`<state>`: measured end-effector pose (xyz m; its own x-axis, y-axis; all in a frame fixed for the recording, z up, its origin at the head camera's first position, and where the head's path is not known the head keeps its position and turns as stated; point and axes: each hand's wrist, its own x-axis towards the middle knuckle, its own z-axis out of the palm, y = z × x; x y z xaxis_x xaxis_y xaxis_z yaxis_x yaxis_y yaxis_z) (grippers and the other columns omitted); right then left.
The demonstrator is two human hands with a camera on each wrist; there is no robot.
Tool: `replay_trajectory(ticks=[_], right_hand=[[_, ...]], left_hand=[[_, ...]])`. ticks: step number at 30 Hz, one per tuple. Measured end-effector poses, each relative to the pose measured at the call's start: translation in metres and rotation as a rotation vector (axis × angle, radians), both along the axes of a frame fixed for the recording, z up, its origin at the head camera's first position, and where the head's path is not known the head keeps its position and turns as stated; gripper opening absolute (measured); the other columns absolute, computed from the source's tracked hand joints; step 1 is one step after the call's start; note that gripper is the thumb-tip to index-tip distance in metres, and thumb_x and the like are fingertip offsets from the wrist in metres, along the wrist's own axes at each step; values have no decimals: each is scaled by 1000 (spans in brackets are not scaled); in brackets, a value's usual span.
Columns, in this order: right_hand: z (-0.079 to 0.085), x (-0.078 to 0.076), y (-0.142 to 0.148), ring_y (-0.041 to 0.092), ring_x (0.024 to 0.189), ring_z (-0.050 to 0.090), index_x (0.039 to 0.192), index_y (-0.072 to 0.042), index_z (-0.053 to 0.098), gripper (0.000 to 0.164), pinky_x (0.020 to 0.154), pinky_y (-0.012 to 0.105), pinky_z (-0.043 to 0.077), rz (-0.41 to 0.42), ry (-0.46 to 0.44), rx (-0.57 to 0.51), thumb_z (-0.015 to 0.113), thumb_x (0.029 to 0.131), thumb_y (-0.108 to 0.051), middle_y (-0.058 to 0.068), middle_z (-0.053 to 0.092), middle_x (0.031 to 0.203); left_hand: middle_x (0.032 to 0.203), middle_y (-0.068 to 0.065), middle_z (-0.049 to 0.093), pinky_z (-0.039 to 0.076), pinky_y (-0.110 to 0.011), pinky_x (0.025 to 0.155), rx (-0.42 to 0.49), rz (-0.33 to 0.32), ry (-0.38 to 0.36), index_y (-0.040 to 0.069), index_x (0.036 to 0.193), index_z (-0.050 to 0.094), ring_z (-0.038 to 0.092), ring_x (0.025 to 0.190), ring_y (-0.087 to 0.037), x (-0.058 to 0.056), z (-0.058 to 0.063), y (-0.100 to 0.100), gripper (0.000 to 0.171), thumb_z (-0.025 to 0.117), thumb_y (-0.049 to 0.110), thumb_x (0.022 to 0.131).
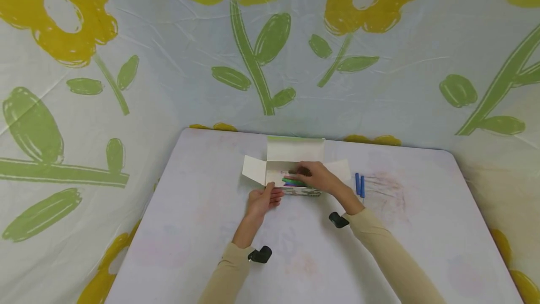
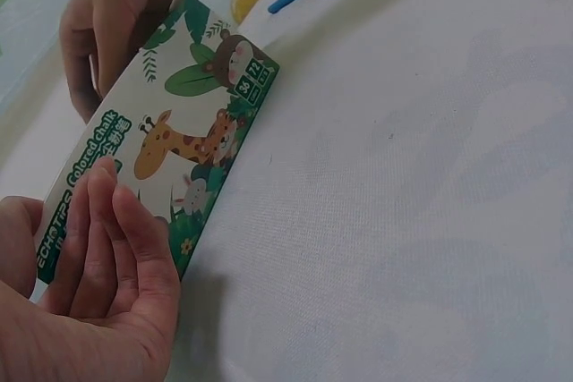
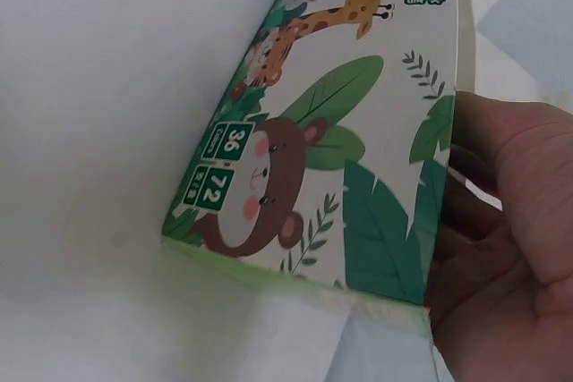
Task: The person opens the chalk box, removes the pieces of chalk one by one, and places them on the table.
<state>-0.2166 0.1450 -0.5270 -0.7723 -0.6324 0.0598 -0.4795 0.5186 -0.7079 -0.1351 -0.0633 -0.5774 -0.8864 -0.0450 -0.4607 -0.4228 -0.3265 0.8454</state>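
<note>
Two-handed at a white, lid-up box (image 2: 183, 100) printed with giraffe and green leaves: pinches its rim with left hand (image 1: 260, 201); curls right hand (image 1: 319, 177) inside, can't tell if holding anything

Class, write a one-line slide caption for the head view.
Left hand holds the open chalk box while the right hand reaches inside.

Lettering (image 2: 96, 148) toward the left on the near side of a printed box (image 2: 175, 136) reads "Colored Chalk," with the name "ECHOTIPS" farther left and Chinese characters alongside, partly hidden. At the right end of that side, green labels (image 3: 230, 142) carry the numbers 36 and 72, above smaller, illegible print.
</note>
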Motion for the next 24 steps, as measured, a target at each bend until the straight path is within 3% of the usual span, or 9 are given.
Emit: replay_trajectory(ticks=[7,16,24], right_hand=[[-10,-9,-9,21,83,62,106,3,68,14,76,41,54,62,89,172,73,95,-6,9,69,93],[-2,-11,-17,26,85,62,107,8,68,19,77,41,53,72,-20,273,74,94,-5,16,68,96],[2,-12,-21,21,83,63,100,5,73,13,75,36,55,103,-21,310,74,95,-7,12,69,93]], left_hand=[[97,-20,76,59,-23,69,-2,0,7,-15,108,70,69,73,-10,0,-1,0,42,60,25,104],[96,-18,77,59,-23,69,1,14,-4,-12,105,72,70,76,-13,-2,-3,2,40,60,25,105],[102,-25,75,59,-23,69,-17,28,3,-14,107,71,69,74,-11,-2,-1,3,41,58,24,105]])
